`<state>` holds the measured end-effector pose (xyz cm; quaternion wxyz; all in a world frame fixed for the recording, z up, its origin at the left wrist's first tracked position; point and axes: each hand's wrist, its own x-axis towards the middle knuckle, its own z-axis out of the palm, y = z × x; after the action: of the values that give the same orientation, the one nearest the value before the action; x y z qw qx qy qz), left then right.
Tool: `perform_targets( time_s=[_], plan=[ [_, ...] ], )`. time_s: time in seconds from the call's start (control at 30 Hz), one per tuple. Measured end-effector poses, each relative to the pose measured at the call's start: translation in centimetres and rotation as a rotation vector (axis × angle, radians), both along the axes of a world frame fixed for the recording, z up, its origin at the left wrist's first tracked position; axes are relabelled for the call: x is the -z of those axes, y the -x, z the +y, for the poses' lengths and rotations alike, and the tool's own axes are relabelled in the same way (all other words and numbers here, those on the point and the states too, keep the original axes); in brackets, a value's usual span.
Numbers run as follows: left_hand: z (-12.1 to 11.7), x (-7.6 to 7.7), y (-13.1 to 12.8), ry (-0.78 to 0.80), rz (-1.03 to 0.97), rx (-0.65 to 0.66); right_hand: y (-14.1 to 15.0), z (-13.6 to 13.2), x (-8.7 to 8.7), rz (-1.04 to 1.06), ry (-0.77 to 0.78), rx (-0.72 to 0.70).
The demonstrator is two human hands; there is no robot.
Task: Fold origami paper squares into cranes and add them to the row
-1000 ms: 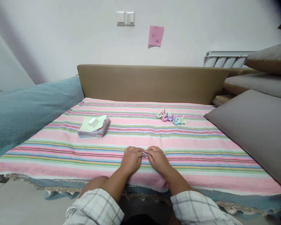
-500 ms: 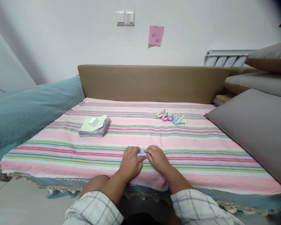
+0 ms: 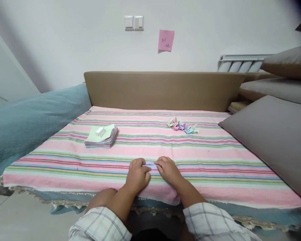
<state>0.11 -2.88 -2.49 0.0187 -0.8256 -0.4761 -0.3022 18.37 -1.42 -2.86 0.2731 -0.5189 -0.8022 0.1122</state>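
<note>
A small lavender piece of folded paper (image 3: 150, 165) lies on the striped cloth between my two hands. My left hand (image 3: 137, 174) pinches its left end, thumb and fingers closed on it. The right end is held by my right hand (image 3: 167, 169), its fingertips pressed together on the paper. Parts of the paper are hidden under the fingers, so its full shape cannot be made out. Beyond my hands, to the right, several folded paper cranes (image 3: 182, 126) in pastel colours sit in a row. A stack of coloured paper sheets (image 3: 100, 142) lies to the left, with a small white block (image 3: 100, 132) on top.
The pink striped cloth (image 3: 140, 147) covers the sofa seat. A brown backrest (image 3: 163, 90) runs along the back. Grey cushions (image 3: 271, 134) are piled at the right, and a blue-covered armrest (image 3: 40, 117) stands at the left. A pink note (image 3: 166, 40) is stuck on the wall.
My left hand has shifted slightly left along the paper, and more of the lavender paper shows between my hands. My right hand stays nearly in place.
</note>
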Motion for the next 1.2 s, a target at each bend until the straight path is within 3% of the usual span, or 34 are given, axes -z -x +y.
perform_targets(
  time_s=[0.33,0.53,0.73,0.9,1.2],
  plan=[
    [-0.3,-0.9,-0.4,-0.037,-0.044,0.046,0.0,-0.2,-0.1,-0.017,-0.024,0.003],
    [0.8,-1.0,-1.5,0.122,-0.056,-0.116,0.0,-0.2,0.0,-0.001,-0.053,-0.004],
    [1.1,-0.9,-1.3,0.139,-0.053,-0.072,-0.3,0.2,0.3,0.063,-0.078,-0.030],
    [0.9,-0.9,-1.4,0.118,-0.050,-0.070,-0.1,0.5,0.6,0.100,-0.133,0.031],
    [0.8,-0.7,-1.3,0.089,-0.039,-0.076,0.2,1.0,1.1,0.082,-0.092,0.109]
  ],
)
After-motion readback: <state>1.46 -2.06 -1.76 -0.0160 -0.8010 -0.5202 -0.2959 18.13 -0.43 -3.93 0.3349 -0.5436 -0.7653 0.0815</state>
